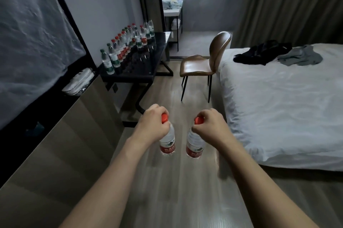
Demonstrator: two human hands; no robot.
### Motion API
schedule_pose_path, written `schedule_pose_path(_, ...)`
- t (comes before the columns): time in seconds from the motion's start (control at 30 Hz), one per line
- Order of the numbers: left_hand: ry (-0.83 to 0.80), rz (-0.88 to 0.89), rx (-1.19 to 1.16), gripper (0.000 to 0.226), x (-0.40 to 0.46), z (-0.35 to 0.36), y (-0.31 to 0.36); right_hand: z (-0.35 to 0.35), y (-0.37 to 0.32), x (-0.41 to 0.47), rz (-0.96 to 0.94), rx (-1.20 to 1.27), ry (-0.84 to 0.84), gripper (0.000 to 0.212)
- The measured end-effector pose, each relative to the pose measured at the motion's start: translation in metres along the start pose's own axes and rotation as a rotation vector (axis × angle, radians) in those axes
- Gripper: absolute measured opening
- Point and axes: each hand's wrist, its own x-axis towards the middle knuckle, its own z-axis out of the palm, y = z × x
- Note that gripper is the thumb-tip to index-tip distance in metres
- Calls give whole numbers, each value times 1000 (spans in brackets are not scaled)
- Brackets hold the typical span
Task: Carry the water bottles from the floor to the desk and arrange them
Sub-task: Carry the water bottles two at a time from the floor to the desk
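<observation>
I'm carrying two red-capped water bottles, left hand [149, 125] gripping one [167, 139] by its neck, right hand [206, 125] pinching the other [194, 144]. Both are hanging over floor; either could slip before reaching the crowded desk [148, 64] ahead-left.

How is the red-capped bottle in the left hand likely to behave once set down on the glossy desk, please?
The red-capped bottle looks full, so probably weighty. Tall and narrow, it may tip if nudged. The desk looks glossy, so it might slide.
</observation>
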Motion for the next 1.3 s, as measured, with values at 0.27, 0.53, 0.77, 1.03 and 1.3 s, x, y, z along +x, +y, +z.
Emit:
schedule_pose_path(0.27,-33,-17,-38,13,122,37,-36,16,19,128,22,-35,-26,12)
schedule_pose_path(0.53,-49,-3,-64,9,284,53,-62,25,10,288,42,-42,-25,17)
schedule_pose_path(0.77,-23,11,-54,14,405,62,-80,27,5,405,53,32,12,17)
schedule_pose_path(1.03,-38,-51,-71,14,540,104,-106,40,28,549,52,-18,-86,11)
schedule_pose_path(1.3,-25,-109,-57,13,694,118,-99,20,45,712,-27,15,-89,13)
